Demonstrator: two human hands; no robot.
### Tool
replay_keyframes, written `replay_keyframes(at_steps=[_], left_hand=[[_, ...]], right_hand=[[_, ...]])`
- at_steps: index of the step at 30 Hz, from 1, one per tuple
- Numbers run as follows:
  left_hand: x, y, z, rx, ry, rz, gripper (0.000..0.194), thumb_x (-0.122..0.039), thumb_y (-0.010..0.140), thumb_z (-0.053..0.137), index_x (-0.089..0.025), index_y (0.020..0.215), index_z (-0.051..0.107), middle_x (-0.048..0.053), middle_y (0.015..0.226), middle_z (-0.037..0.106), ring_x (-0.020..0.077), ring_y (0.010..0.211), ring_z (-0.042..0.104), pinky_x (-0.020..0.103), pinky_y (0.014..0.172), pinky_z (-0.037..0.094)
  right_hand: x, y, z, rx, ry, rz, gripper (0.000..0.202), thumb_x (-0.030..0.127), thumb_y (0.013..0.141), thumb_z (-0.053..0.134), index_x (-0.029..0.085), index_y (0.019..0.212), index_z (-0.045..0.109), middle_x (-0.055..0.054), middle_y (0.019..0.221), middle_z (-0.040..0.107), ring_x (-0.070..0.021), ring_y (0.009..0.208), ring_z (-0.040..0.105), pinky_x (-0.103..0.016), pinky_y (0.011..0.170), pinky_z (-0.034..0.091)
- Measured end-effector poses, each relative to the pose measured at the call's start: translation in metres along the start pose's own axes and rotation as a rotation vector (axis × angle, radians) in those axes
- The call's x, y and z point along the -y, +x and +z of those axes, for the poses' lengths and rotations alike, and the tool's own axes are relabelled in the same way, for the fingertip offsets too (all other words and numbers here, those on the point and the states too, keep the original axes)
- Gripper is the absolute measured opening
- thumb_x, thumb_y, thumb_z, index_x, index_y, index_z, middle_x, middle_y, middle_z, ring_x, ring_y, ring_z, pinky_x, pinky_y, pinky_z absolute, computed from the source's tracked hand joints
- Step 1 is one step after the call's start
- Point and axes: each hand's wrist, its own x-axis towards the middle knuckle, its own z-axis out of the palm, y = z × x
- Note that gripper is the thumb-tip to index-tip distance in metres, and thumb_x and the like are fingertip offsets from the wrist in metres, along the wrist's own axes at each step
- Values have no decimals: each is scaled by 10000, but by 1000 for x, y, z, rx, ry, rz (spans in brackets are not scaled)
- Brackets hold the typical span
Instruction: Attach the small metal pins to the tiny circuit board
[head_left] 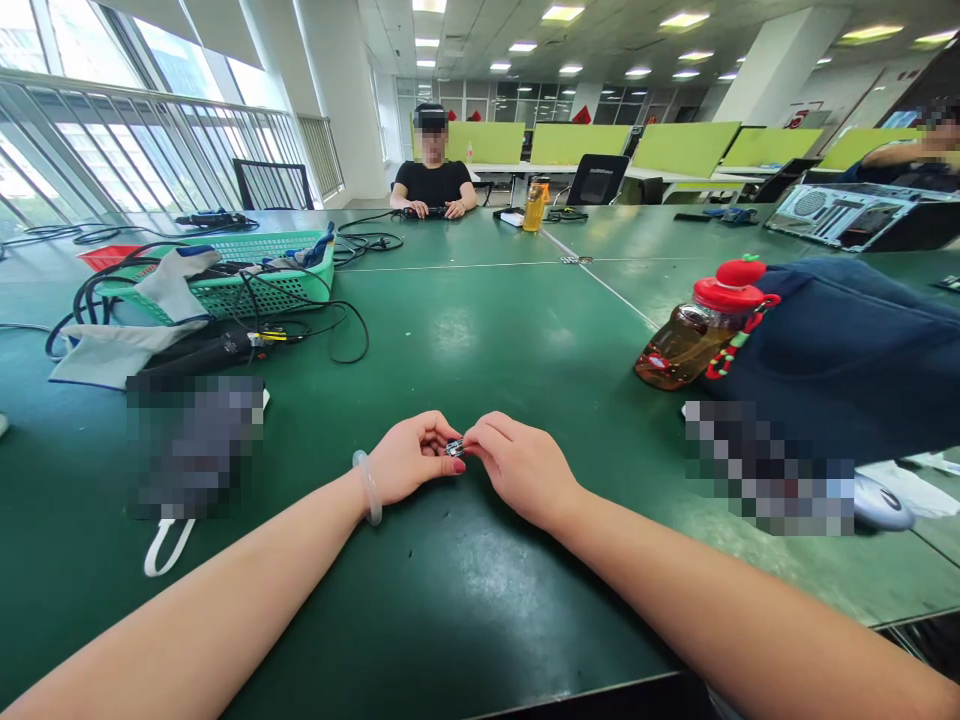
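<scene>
Just above the green table (450, 600), a small black-and-silver part (454, 449) is between my two hands; its exact kind is too small to make out. My left hand (405, 460), with a pale bangle (368, 487) at the wrist, is closed and pinches it between thumb and fingers. From the other side, my right hand (529, 468) is closed too, its thumb and fingertips pressed together at the part's right end. The fingers of both hands hide some of the part.
A green basket (315, 285) with cables and gloves stands at left, near a blurred-out item (202, 450). To the right are a red-lidded bottle (679, 340), a dark blue bag (847, 350) and a mouse (883, 500). Another person (433, 185) sits across the table.
</scene>
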Motion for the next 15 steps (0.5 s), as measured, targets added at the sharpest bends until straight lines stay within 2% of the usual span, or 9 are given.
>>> replay_keyframes(at_steps=[8, 11, 15], left_hand=[[-2, -1, 1, 7, -7, -17, 256, -181, 577, 710, -154, 746, 520, -49, 628, 559, 70, 568, 507, 215, 562, 429], [-1, 0, 1, 2, -46, -35, 267, -158, 576, 708, -149, 767, 522, -43, 654, 579, 76, 597, 526, 228, 602, 445], [1, 2, 0, -14, -90, -32, 270, -169, 586, 708, -141, 794, 537, -23, 704, 605, 87, 632, 549, 255, 650, 460]], right_hand=[[-2, 0, -3, 19, 90, 24, 198, 255, 890, 419, 209, 879, 612, -18, 874, 597, -109, 728, 544, -222, 612, 377], [-6, -1, -5, -3, 211, 87, 175, 259, 879, 440, 212, 934, 600, -17, 903, 588, -97, 715, 542, -218, 638, 401], [-11, -1, -5, 43, 267, 151, 208, 338, 820, 537, 225, 990, 581, -9, 885, 572, -88, 636, 514, -225, 600, 407]])
